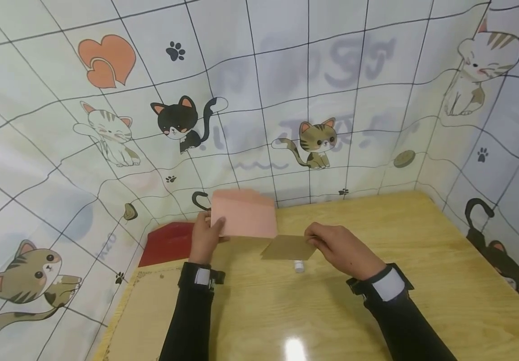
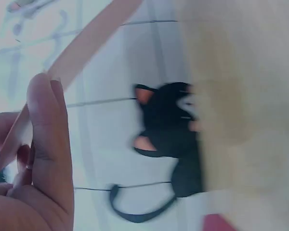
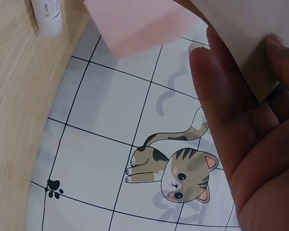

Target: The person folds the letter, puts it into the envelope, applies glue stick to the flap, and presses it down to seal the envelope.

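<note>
Between the thumb and fingers of my left hand [image 1: 205, 239] is a pink envelope [image 1: 246, 216], held up near the back edge of the table with its broad face towards me. In the left wrist view the same pink paper [image 2: 91, 41] appears almost edge-on, pinched by the thumb. My right hand [image 1: 344, 251] pinches a tan card [image 1: 288, 247] by its right end. That card lies flat in the air, its far left corner close to the envelope's lower right corner. Below the card, a white glue stick [image 1: 299, 266] is partly covered from view.
A red envelope [image 1: 167, 244] lies at the back left of the wooden table [image 1: 404, 240]. In front of it is a beige sheet with a decorated border [image 1: 144, 311]. A white cloth with cats and grid lines [image 1: 250, 110] hangs behind and at both sides.
</note>
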